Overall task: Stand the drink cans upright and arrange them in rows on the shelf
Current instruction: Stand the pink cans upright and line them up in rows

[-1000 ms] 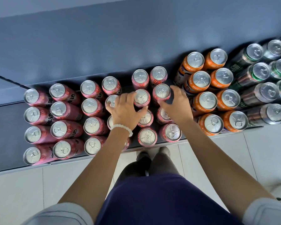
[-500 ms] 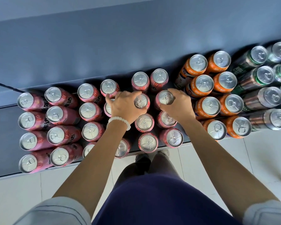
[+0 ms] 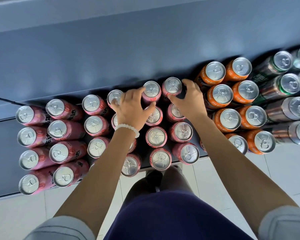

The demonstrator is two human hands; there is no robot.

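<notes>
- Left hand (image 3: 131, 108): fingers are spread and curled over the pink cans at the back of the shelf. The thumb and forefinger are wrapped round the side of one back-row pink can (image 3: 151, 91); the outer fingers rest on the lid of the pink can to its left (image 3: 115, 98). A white bead bracelet (image 3: 128, 128) is worn on the wrist.
- Right hand (image 3: 189, 99): fingers are curled round the right side of the neighbouring back-row pink can (image 3: 172, 86), with the thumb laid against its front. The can's lid shows just left of the fingertips.
- The two gripped cans: both upright, side by side, nearly touching, set furthest back in the block and between the two hands.
- Pink cans under and in front of the hands (image 3: 156, 136): upright, in columns running toward the shelf's front edge; some are partly hidden by the forearms.
- Pink cans to the left (image 3: 57, 129): upright, in rows of four from back to front, close together.
- Orange cans (image 3: 229, 117): upright, in two columns just right of the right hand.
- Green and dark cans (image 3: 290, 84): upright, at the far right, partly cut by the frame edge and blurred.
- Shelf (image 3: 0, 141): dark surface, bare at its left end; a grey back panel (image 3: 111, 54) rises behind the cans.
- Floor (image 3: 284, 170): pale tiles below the shelf edge.
</notes>
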